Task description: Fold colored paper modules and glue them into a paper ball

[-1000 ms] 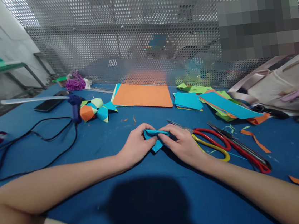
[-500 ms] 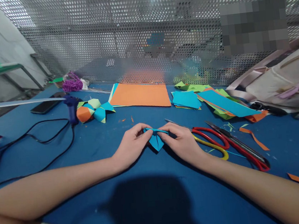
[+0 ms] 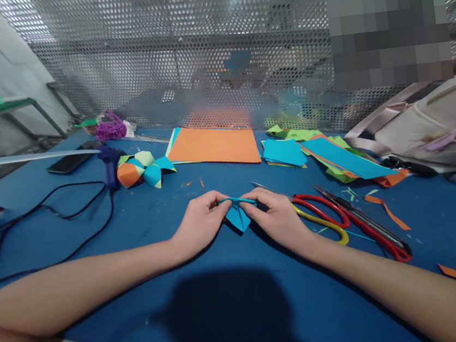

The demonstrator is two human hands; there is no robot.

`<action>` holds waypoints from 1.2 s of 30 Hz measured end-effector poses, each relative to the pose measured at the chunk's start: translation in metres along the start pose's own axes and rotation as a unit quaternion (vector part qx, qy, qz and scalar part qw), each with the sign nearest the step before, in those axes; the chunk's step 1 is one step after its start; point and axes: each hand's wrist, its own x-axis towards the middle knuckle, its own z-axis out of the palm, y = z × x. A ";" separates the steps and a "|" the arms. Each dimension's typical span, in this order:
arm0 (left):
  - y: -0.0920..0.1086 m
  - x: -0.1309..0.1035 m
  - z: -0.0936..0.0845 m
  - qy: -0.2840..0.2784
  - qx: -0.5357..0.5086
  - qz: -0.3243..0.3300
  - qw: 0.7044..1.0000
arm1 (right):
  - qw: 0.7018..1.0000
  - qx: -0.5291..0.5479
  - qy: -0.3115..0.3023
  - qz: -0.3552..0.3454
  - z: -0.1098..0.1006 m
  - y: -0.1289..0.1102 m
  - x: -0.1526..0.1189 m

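Observation:
A small folded piece of blue paper point(image 3: 239, 217) is pinched between both hands at the middle of the blue table point(image 3: 153, 311), its pointed end toward me. My left hand point(image 3: 201, 221) is closed on its left corner, thumb on top. On the right corner, the thumb and fingers of my right hand point(image 3: 276, 215) are likewise closed. Fingertips hide parts of the upper folded edge. Just right of my right hand lie scissors with red handles point(image 3: 327, 209) and a yellow handle loop point(image 3: 333, 230).
Left are a blue glue gun point(image 3: 109, 165) with its cord, a phone point(image 3: 72, 160) and folded paper shapes point(image 3: 145, 169). Orange sheets point(image 3: 215, 146), blue squares point(image 3: 284, 152) and paper scraps point(image 3: 345, 155) lie behind. A bag point(image 3: 432, 120) stands right; perforated metal mesh point(image 3: 137, 66) rises behind.
The upper edge of the blue paper looks slightly straighter between my fingers. Both hands keep nearly the same place and grip.

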 end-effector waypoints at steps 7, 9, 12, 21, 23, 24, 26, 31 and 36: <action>0.002 -0.001 0.001 -0.002 0.022 0.009 1.000 | 1.000 -0.011 0.009 -0.009 0.001 0.002 -0.001; 0.003 -0.001 0.001 -0.003 0.031 0.007 0.999 | 1.000 -0.006 0.006 -0.010 0.001 0.002 -0.001; 0.004 0.000 0.001 -0.002 0.050 0.002 0.999 | 1.000 0.008 -0.001 -0.016 0.000 0.002 -0.002; 0.007 -0.004 -0.003 -0.003 0.062 0.050 0.997 | 1.000 0.014 0.013 0.012 0.000 0.004 -0.001; 0.007 -0.004 -0.002 0.002 0.066 0.039 0.997 | 0.999 0.013 0.016 0.024 -0.001 0.004 0.000; 0.007 -0.004 -0.002 0.006 0.067 0.033 0.997 | 0.999 0.013 0.016 0.026 -0.001 0.004 0.000; 0.006 -0.003 -0.002 0.015 0.065 0.024 0.997 | 0.999 0.012 0.018 0.025 0.000 0.004 0.000; 0.005 -0.003 -0.002 0.020 0.029 0.023 0.999 | 1.000 0.016 0.014 0.022 0.000 0.005 0.000; 0.005 -0.001 0.000 0.010 -0.032 -0.006 0.999 | 0.999 0.019 0.007 0.029 0.000 0.004 0.000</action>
